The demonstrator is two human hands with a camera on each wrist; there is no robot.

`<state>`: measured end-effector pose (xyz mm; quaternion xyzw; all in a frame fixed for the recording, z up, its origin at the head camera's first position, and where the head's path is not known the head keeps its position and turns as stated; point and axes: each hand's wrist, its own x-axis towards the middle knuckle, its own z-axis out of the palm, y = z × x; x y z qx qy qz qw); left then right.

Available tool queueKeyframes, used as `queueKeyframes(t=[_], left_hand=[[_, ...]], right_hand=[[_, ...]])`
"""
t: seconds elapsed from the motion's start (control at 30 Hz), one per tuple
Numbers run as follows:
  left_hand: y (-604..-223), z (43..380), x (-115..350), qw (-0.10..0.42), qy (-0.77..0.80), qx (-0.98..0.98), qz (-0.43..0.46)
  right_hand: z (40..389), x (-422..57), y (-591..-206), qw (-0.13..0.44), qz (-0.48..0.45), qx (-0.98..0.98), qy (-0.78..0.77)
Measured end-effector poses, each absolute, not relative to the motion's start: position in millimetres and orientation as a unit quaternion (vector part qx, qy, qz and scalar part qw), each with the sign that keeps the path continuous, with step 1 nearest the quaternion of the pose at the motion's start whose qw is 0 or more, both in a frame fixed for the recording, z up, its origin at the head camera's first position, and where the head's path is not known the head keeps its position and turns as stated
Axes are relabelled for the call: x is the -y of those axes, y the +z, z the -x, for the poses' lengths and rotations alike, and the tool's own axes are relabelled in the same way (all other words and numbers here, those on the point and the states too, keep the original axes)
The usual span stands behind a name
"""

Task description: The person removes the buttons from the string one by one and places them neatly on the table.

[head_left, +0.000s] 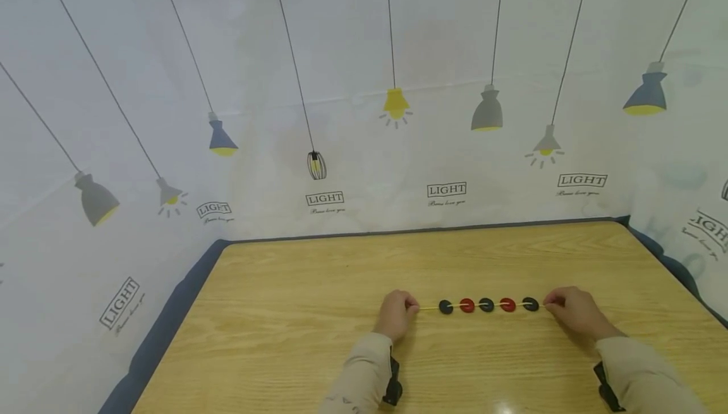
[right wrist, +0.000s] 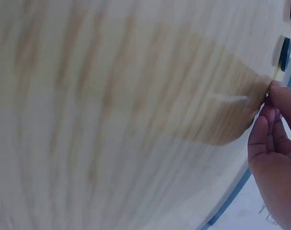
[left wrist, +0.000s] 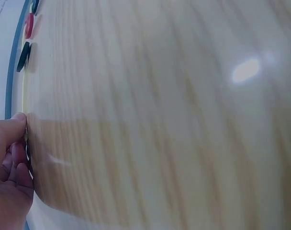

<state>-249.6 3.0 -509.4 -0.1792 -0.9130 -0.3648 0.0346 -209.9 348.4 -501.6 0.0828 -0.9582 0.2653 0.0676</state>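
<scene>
A thin yellow string (head_left: 429, 308) runs taut from side to side just above the table, threaded through several round, button-like discs. Three are dark, such as the leftmost disc (head_left: 446, 307), and two are red, such as the left red disc (head_left: 467, 305); the colours alternate. My left hand (head_left: 395, 314) pinches the string's left end between thumb and finger. At the other end, my right hand (head_left: 577, 313) pinches the string close to the last dark disc (head_left: 531, 304). In the left wrist view, a dark disc (left wrist: 23, 57) hangs tilted on the string beyond the fingertips.
The wood-grain table (head_left: 284, 300) spreads beneath both hands. White wall sheeting (head_left: 364, 35) printed with hanging lamps surrounds its back and sides, with a dark blue edge (head_left: 170, 313) along the table's border. Each sleeve has a dark wrist strap, like the left strap (head_left: 394, 382).
</scene>
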Motion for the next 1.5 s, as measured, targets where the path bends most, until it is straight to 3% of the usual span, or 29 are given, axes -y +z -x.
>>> queueKeyframes(t=[0.7, 1.5], left_hand=[[-506, 252, 45, 0.019, -0.309, 0.937, 0.161], [-503, 252, 102, 0.035, -0.300, 0.941, 0.152]], right_hand=[[221, -297, -504, 0.062, -0.138, 0.940, 0.306], [238, -243, -502, 0.051, -0.188, 0.934, 0.301]])
